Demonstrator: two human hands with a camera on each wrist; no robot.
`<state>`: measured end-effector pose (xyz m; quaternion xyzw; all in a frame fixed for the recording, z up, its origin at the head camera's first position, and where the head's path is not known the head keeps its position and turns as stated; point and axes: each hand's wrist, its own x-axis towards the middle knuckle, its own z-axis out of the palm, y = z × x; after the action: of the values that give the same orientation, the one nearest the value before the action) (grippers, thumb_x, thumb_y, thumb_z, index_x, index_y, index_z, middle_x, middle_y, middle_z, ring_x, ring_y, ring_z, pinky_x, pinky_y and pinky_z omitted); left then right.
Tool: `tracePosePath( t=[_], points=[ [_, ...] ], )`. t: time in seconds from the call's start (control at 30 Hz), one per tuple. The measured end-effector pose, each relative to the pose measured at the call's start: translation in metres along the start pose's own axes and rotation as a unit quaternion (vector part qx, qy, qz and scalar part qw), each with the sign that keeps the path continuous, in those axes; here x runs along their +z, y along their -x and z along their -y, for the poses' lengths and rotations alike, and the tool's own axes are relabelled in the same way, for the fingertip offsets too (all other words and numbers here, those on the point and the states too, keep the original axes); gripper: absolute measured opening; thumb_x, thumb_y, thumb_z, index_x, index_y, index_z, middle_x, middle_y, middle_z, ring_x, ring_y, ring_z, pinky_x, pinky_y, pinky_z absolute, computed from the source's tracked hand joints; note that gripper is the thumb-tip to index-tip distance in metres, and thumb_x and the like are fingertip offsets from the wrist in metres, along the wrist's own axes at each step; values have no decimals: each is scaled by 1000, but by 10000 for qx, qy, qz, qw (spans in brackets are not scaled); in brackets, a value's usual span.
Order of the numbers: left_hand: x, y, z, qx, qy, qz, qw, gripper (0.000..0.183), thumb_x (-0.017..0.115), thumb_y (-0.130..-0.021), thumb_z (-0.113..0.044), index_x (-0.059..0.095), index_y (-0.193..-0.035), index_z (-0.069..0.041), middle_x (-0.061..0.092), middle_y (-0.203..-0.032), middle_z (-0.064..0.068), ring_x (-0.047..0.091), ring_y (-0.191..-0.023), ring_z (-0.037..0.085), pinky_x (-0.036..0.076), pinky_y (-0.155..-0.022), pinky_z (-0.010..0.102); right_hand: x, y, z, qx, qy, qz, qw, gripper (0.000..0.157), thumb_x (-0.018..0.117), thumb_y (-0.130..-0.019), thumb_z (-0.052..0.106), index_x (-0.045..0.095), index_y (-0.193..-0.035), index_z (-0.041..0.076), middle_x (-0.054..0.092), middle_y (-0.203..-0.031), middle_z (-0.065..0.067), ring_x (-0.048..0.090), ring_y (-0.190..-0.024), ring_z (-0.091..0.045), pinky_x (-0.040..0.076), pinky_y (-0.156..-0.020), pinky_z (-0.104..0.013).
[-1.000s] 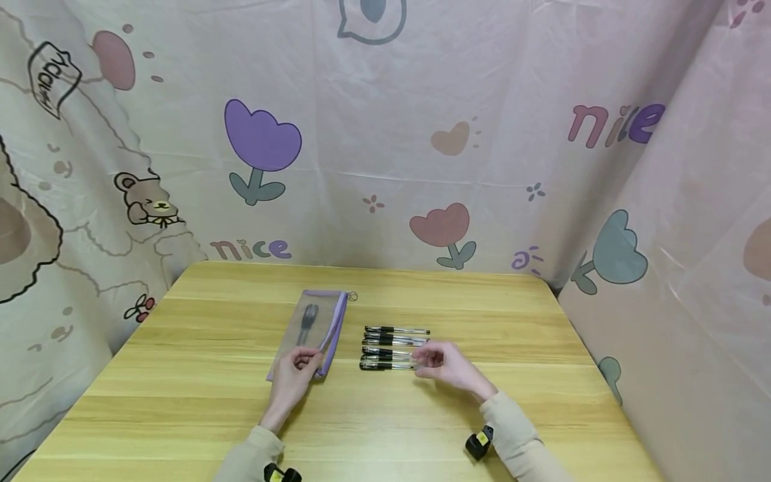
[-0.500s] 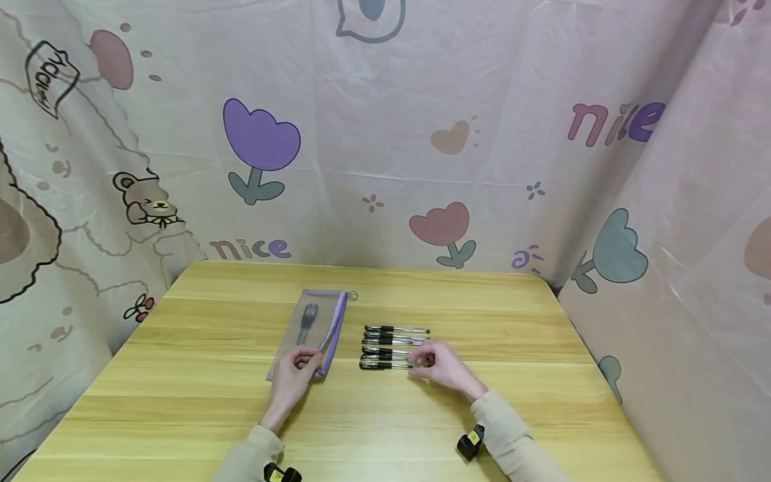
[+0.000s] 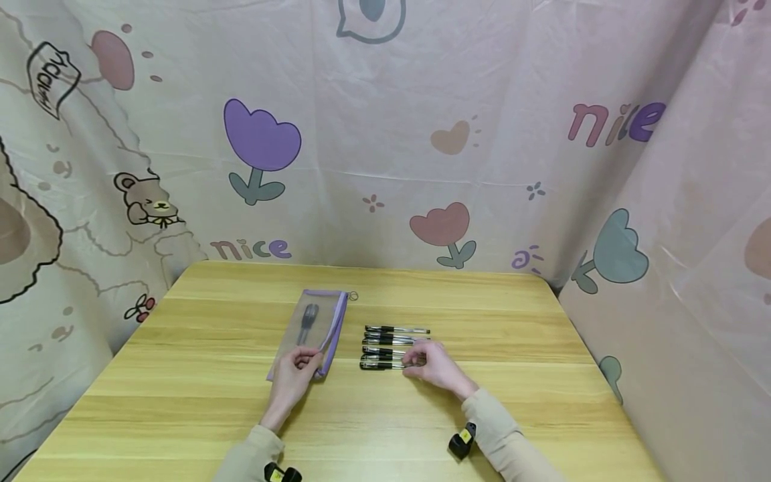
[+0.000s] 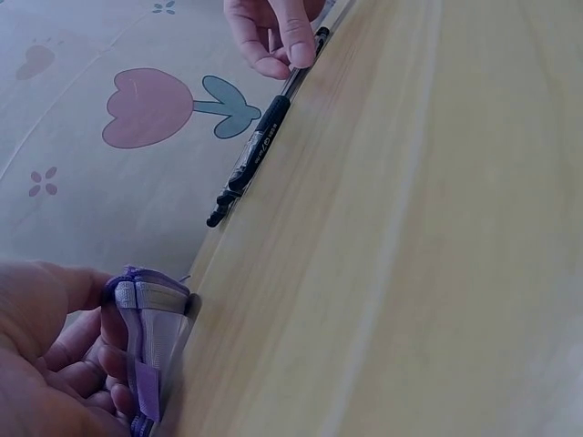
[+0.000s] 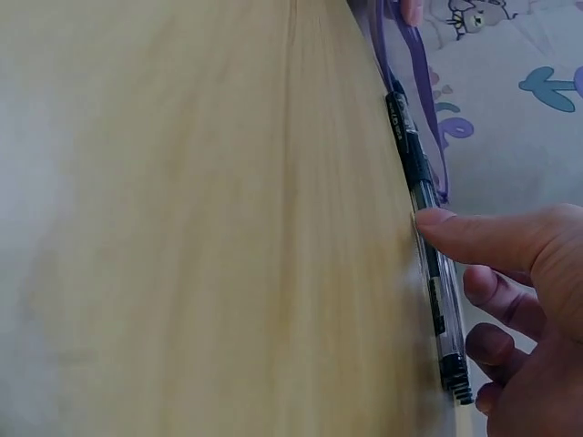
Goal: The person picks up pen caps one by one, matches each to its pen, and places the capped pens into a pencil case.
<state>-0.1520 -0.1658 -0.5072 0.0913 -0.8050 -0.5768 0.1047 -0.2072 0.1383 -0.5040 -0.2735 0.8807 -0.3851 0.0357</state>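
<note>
Several clear-barrelled pens with black grips (image 3: 378, 351) lie side by side, pointing left and right, in the middle of the table. My right hand (image 3: 438, 367) is over their right ends. In the right wrist view its thumb (image 5: 474, 235) lies at the barrel of the nearest pen (image 5: 414, 150), and the other fingers are loosely bent beyond it. To the left lies a see-through zip pouch (image 3: 295, 321) with purple edging and a dark fork-shaped figure. My left hand (image 3: 293, 378) pinches its near right corner, by the zipper; the left wrist view shows this pouch (image 4: 164, 337) standing up slightly.
The pens and pouch lie on a wood-grain table (image 3: 482, 321). A patterned curtain (image 3: 361, 147) hangs behind and along both sides. A small ring (image 3: 353, 296) sits at the pouch's far right corner.
My right hand has slid a little to the left along the pens, covering more of their barrels. The pens, the pouch and my left hand have kept their places.
</note>
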Motion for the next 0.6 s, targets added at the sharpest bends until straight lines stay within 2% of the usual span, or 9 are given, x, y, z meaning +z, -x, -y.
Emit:
tracePosePath(
  t=[0.17, 0.4, 0.6],
  points=[
    [0, 0, 0, -9, -12, 6, 10000, 15, 70, -90, -3, 70, -102, 7, 71, -86, 12, 55, -66, -1, 48, -61, 15, 1, -2, 1, -9, 128, -60, 9999, 14, 83, -78, 10, 76, -90, 12, 62, -82, 4, 52, -76, -3, 42, -76, -21],
    [-1, 1, 0, 97, -78, -9, 9999, 15, 70, -90, -3, 71, -100, 7, 72, -88, 14, 55, -66, -2, 48, -61, 15, 3, -5, 1, 30, 393, -93, 9992, 12, 85, -77, 18, 76, -86, 18, 62, -79, 9, 50, -76, 0, 32, -90, -34],
    [0, 1, 1, 124, -94, -15, 9999, 15, 70, -90, -4, 71, -100, 7, 72, -88, 14, 55, -66, -1, 48, -61, 15, 4, -7, 2, -17, 486, -102, 9988, 12, 85, -77, 20, 76, -85, 19, 63, -78, 10, 50, -75, 1, 29, -91, -35]
  ],
)
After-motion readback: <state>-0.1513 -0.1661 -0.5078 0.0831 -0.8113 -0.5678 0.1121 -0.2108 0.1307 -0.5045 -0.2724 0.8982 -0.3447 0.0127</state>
